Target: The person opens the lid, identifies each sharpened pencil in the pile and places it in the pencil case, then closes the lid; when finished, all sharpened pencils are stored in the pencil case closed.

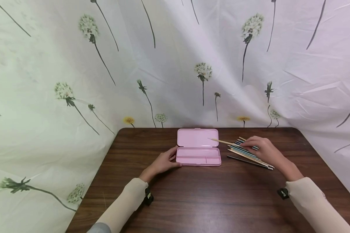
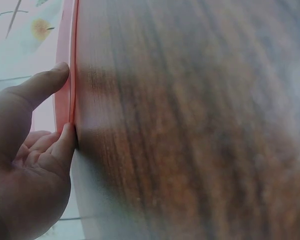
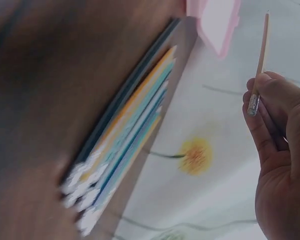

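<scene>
- Case [image 1: 197, 151]: pink, mid-desk [image 1: 192, 200] near the back edge, lid [image 1: 196, 136] folded back. No contents seen in its compartments.
- Left hand [image 1: 162, 161]: thumb at the near-left corner, fingers at the left end, gripping the case lightly.
- Right hand [image 1: 263, 148]: thumb and fingers pinching one pencil [image 1: 223, 141] near its metal-banded end, above the pile [image 1: 248, 154] right of the case. Point aims left; overlaps the lid in head view.
- Step looks like carrying the pencil to the case. Pinch is far back, so the tip will probably swing: go slow, level it, clear the rim.
- Back compartment runs full width, likely the best fit; front row is split by a divider.
- Left hand should brace only; pushing could skew the case.
- Black pencil [image 1: 248, 161] lies at the pile's near side.
- Brands, labels: none legible.
</scene>
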Motion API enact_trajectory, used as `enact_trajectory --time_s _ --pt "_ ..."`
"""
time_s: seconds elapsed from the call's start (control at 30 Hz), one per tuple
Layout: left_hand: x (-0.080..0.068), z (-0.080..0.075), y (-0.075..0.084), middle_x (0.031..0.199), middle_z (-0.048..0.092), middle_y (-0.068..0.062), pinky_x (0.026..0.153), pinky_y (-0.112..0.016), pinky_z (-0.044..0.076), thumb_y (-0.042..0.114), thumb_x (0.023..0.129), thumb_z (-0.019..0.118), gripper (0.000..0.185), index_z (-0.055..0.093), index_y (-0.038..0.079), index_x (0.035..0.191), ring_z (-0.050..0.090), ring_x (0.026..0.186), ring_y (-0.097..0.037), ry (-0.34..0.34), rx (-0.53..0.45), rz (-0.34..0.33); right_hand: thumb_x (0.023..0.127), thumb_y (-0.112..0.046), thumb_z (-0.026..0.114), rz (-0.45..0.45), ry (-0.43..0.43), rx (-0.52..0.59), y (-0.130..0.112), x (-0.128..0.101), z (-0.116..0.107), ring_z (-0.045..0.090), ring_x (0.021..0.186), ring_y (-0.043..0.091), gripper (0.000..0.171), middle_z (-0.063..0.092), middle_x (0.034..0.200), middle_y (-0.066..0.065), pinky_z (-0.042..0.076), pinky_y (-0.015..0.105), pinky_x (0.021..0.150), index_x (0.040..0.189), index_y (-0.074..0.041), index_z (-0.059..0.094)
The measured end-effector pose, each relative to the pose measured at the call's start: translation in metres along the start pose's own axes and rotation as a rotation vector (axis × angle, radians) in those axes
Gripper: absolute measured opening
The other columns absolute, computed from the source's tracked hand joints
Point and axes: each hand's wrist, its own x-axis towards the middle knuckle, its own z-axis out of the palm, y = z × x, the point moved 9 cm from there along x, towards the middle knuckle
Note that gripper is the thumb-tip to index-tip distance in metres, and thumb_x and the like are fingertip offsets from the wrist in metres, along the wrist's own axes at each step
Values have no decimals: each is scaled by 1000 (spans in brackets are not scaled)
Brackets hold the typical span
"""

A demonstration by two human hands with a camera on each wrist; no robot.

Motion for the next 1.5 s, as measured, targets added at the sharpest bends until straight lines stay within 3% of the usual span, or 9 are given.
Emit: enact_trajectory --time_s 0.17,0.4,0.7,1.2,1.5 --pt "1 1 1 173 32 -20 119 -44 49 15 94 84 91 31 1 167 50 150 -35 2 -7 12 76 15 87 -74 -12 24 -13 24 5 76 89 21 34 80 100 2 63 32 70 101 -8 85" --pt "0 1 2 173 32 -20 118 -43 50 15 94 84 91 31 2 167 51 149 -36 3 6 14 77 12 88 -142 -24 52 -24 48 16 74 88 15 33 79 99 -2 62 31 71 101 -11 86" --pt "1 1 2 173 33 -20 119 -44 49 18 94 84 91 31 2 167 50 150 -35 4 5 7 82 7 86 -119 -91 87 -26 67 31 75 90 16 28 79 101 0 65 35 72 103 -11 86" --pt "-1 1 1 173 32 -18 119 -44 50 16 94 84 91 31 4 168 51 149 -35 1 24 -12 83 8 85 -173 -142 130 -40 87 65 75 89 21 20 80 99 6 65 39 74 99 -4 84" --pt "0 1 -1 174 32 -17 118 -44 50 19 95 83 91 30 6 168 52 149 -34 4 29 -16 90 3 81 -121 -281 147 -35 90 104 75 92 16 16 81 98 1 65 36 79 100 -8 85"
